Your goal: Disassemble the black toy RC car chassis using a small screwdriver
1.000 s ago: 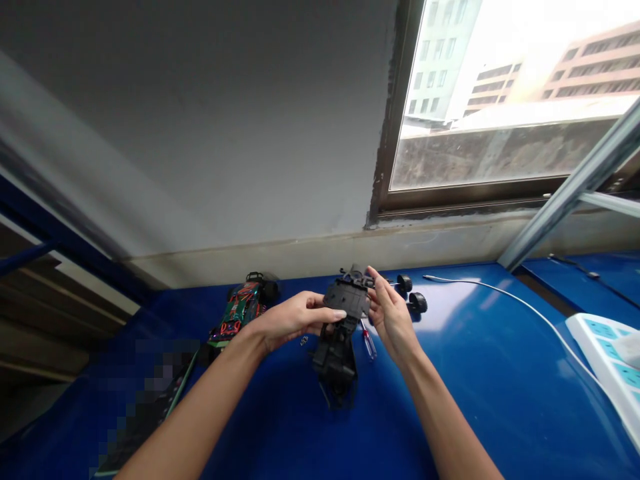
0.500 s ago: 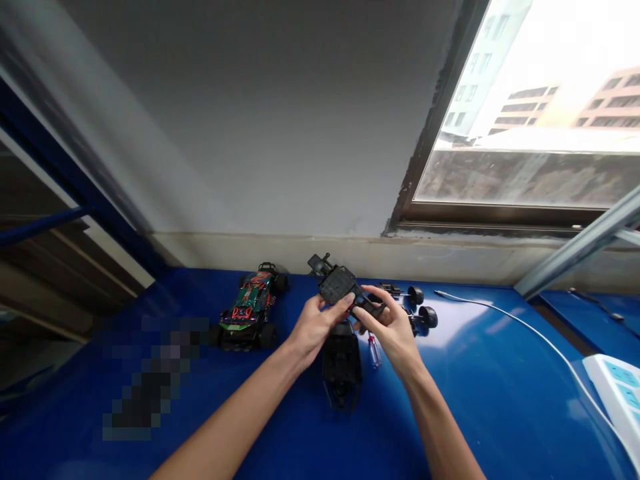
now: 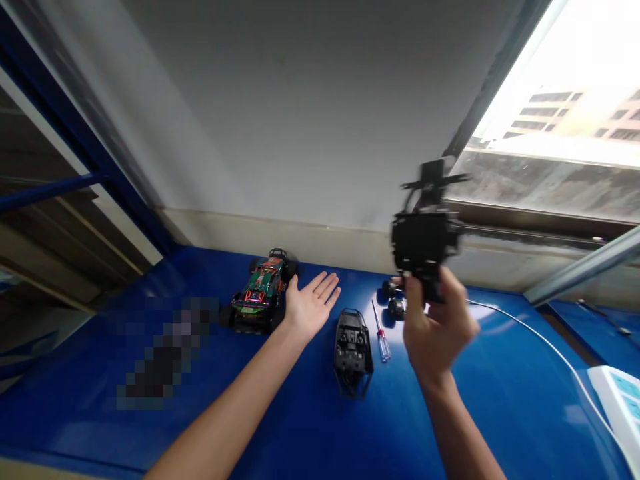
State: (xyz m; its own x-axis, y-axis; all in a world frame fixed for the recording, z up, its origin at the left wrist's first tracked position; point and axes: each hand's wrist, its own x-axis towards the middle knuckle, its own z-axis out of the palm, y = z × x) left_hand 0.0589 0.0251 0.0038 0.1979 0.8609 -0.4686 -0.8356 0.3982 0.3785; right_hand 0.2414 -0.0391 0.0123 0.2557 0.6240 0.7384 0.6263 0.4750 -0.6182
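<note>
Raised in my right hand is a black toy car chassis, gripped at its lower end and slightly blurred. My left hand is open, palm up with fingers stretched, and holds nothing. Close to its left stands a toy car with a green, red and black body. Between my hands a black toy car body shell lies on the blue table, its hollow inside facing up. A screwdriver with a clear and red handle rests beside the shell. Small black wheels lie behind my right hand, which partly hides them.
The blue table runs up to a grey wall with a window at the right. A white cable curves to a white power strip at the right edge. A pixelated dark patch covers something at the left.
My left hand has let go of the chassis and opened. My right hand has lifted the chassis up and to the right and turned it upright. The shell and screwdriver are now uncovered.
</note>
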